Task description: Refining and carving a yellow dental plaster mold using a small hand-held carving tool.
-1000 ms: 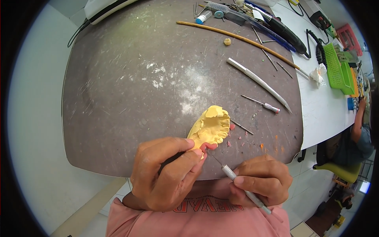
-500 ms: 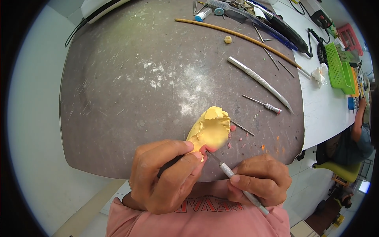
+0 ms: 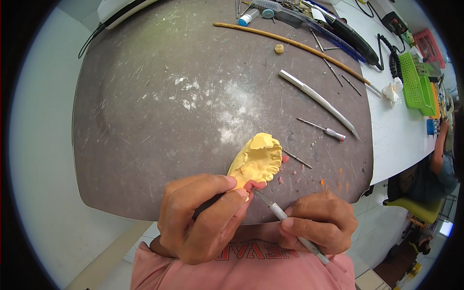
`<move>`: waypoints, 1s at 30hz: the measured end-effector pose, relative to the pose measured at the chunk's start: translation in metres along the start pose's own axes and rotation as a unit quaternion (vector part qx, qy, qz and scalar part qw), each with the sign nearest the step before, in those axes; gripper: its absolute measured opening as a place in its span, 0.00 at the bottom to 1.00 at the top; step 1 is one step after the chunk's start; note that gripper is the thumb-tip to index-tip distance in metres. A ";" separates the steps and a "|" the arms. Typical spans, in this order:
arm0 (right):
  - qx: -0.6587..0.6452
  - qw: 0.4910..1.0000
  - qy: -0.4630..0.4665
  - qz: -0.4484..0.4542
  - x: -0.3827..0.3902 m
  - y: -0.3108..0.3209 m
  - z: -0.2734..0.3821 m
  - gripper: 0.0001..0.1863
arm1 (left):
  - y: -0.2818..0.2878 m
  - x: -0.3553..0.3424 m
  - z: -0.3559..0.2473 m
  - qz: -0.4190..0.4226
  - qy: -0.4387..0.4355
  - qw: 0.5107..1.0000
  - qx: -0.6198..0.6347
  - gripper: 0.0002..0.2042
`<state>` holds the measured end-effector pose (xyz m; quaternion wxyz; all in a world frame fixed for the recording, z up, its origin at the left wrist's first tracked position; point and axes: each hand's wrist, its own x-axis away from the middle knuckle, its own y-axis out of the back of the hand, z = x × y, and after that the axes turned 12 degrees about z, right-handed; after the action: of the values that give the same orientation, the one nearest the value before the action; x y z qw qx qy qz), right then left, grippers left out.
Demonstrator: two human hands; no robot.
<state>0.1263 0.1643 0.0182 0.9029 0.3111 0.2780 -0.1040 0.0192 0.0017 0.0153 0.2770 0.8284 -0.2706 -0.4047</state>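
Observation:
At the near edge of the table, my left hand (image 3: 200, 217) is closed on a yellow dental cast (image 3: 258, 157) with a row of teeth along its right side. A piece of pink wax (image 3: 254, 184) sits on the cast's near end, by my left fingertips. My right hand (image 3: 321, 220) pinches a craft knife (image 3: 278, 211) by its knurled silver handle. The blade points up and left, its tip touching or very near the pink wax. Pink scraps (image 3: 281, 180) and a thin metal bur (image 3: 297, 158) lie just right of the cast.
On the grey mat (image 3: 140, 111) lie a silver knife handle (image 3: 316, 102), a small screwdriver (image 3: 324, 129), a long wooden stick (image 3: 290, 42) and a tooth-shaped piece (image 3: 279, 49). A black handpiece (image 3: 355, 41) and a green basket (image 3: 411, 82) are at the far right. Another person (image 3: 437, 169) sits beyond.
The cast has dipped slightly toward me in my left hand. The knife has shifted a little, its blade staying at the pink wax. Both grips are unchanged.

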 end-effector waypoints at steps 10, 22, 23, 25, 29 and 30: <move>0.017 0.999 0.012 0.028 0.000 0.004 -0.001 0.15 | -0.008 -0.001 0.001 -0.052 -0.010 0.999 -0.001 0.15; 0.033 0.999 0.041 0.010 0.001 0.000 -0.004 0.16 | -0.003 0.000 0.001 -0.010 -0.012 1.000 0.000 0.15; 0.033 0.999 0.041 0.009 0.002 -0.002 -0.003 0.16 | -0.002 0.000 0.000 -0.009 -0.012 1.000 0.000 0.15; 0.016 0.997 0.020 -0.074 0.007 -0.010 -0.002 0.16 | -0.001 -0.002 -0.001 -0.006 -0.008 1.000 -0.005 0.15; 0.009 0.996 0.031 -0.088 0.011 -0.012 -0.005 0.16 | 0.001 -0.001 -0.001 0.005 -0.004 1.000 -0.010 0.16; 0.009 0.996 0.028 -0.087 0.009 -0.012 -0.004 0.16 | 0.003 -0.001 -0.001 0.015 -0.007 1.000 -0.011 0.16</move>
<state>0.1277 0.1570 0.0042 0.8797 0.2963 0.3280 -0.1755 0.0192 0.0006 0.0185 0.2904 0.8184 -0.2806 -0.4089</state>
